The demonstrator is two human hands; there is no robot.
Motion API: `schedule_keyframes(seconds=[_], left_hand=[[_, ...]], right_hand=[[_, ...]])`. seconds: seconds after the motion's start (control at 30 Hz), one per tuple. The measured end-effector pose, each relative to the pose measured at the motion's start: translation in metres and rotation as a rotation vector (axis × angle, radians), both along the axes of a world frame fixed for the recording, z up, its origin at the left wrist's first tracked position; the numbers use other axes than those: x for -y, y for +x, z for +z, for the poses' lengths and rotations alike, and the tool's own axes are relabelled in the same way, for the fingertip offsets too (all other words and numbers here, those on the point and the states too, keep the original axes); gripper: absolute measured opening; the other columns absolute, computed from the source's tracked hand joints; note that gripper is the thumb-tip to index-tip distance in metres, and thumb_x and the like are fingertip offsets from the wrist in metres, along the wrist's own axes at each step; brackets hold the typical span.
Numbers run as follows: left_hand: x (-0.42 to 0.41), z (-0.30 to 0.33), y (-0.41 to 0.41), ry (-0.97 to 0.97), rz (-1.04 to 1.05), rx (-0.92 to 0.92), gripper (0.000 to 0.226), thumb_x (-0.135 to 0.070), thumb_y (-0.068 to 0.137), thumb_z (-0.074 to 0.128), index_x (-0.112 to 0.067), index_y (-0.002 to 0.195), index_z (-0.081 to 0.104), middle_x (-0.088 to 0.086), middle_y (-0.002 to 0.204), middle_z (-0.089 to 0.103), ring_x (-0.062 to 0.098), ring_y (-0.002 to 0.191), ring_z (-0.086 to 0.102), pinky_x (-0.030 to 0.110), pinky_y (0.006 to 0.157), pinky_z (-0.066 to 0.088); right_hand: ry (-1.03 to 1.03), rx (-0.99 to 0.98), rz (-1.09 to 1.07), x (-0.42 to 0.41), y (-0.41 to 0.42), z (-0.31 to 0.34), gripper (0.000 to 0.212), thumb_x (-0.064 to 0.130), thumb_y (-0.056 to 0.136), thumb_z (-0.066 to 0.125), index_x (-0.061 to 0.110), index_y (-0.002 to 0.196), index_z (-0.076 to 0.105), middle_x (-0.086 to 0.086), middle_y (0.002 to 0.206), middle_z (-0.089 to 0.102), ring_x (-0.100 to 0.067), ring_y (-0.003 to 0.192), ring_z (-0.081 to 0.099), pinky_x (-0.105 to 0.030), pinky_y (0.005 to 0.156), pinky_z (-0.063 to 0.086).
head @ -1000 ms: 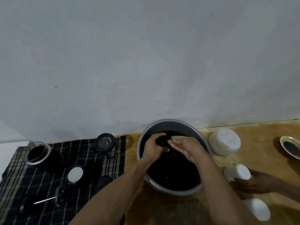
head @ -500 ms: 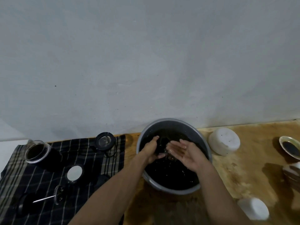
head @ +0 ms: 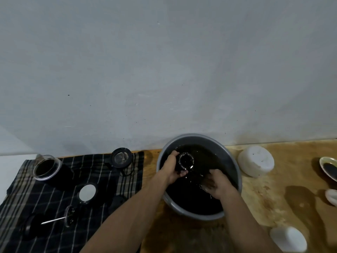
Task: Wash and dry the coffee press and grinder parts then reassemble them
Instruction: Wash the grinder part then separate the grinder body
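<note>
1. A dark striped cloth (head: 54, 207) is lying on the left of the wooden surface (head: 273, 194), under the parts set out on it.
2. A clear jar (head: 46, 168) is sitting at the cloth's far left corner; nearer the front, a plunger (head: 63, 217) is lying on its side, with a white-topped lid (head: 87, 193) beside it.
3. A black round part (head: 121, 157) is standing at the cloth's far edge, close to the wall.
4. A grey basin (head: 235, 167) of dark water is sitting just right of the cloth.
5. The left hand (head: 172, 169) is curling its fingers round a black cylinder (head: 186, 162) with a shiny rim, holding it tilted just above the water at the basin's far left.
6. The right hand (head: 218, 185) is dipping into the water near the basin's right wall, fingers loosely bent; I cannot tell whether it is holding anything.
7. A white upturned bowl (head: 256, 163) is resting right of the basin, and a white cup (head: 288, 239) is lying at the front right.
8. A small dish (head: 329, 168) of dark liquid is sitting at the right edge.
</note>
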State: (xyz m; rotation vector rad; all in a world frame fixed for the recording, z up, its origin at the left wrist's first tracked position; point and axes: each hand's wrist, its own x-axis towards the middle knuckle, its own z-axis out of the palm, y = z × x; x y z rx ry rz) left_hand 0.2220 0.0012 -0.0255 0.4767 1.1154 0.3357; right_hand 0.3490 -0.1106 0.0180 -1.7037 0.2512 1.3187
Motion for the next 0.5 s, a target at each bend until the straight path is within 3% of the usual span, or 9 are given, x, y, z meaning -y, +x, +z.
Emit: schedule_keyframes(seconds=[0.1, 0.2, 0.4, 0.5], left_hand=[[0.002, -0.002, 0.001, 0.023, -0.008, 0.007, 0.037, -0.043, 0.1, 0.047, -0.013, 0.114, 0.063, 0.011, 0.093, 0.068, 0.024, 0.077, 0.063, 0.025, 0.047, 0.049], [0.002, -0.001, -0.001, 0.026, -0.016, 0.035, 0.038, -0.042, 0.101, 0.045, -0.013, 0.114, 0.065, 0.007, 0.087, 0.07, 0.021, 0.078, 0.065, 0.026, 0.051, 0.051], [0.004, 0.003, -0.003, -0.024, 0.003, -0.012, 0.047, -0.052, 0.101, 0.044, -0.01, 0.114, 0.061, 0.015, 0.09, 0.064, 0.023, 0.059, 0.059, 0.026, 0.044, 0.046], [0.001, 0.005, -0.004, -0.04, -0.008, -0.015, 0.046, -0.052, 0.101, 0.045, -0.01, 0.113, 0.059, 0.017, 0.093, 0.063, 0.025, 0.06, 0.058, 0.026, 0.044, 0.044]], right_hand=[[0.213, -0.197, -0.028, -0.007, 0.003, 0.01, 0.033, 0.015, 0.106, 0.046, -0.01, 0.109, 0.067, -0.028, 0.109, 0.072, -0.037, 0.1, 0.069, -0.042, 0.081, 0.064], [0.313, -0.156, 0.145, -0.022, 0.005, 0.032, 0.033, 0.015, 0.106, 0.048, -0.01, 0.114, 0.068, -0.027, 0.113, 0.074, -0.038, 0.108, 0.072, -0.041, 0.084, 0.064], [0.104, 0.181, 0.213, -0.031, 0.015, 0.025, 0.031, 0.021, 0.106, 0.047, 0.0, 0.11, 0.07, -0.016, 0.108, 0.074, -0.029, 0.098, 0.072, -0.038, 0.073, 0.059], [-0.055, 0.337, 0.189, -0.013, 0.014, 0.004, 0.031, 0.02, 0.1, 0.051, 0.0, 0.119, 0.065, -0.009, 0.096, 0.066, -0.023, 0.087, 0.061, -0.032, 0.064, 0.047]])
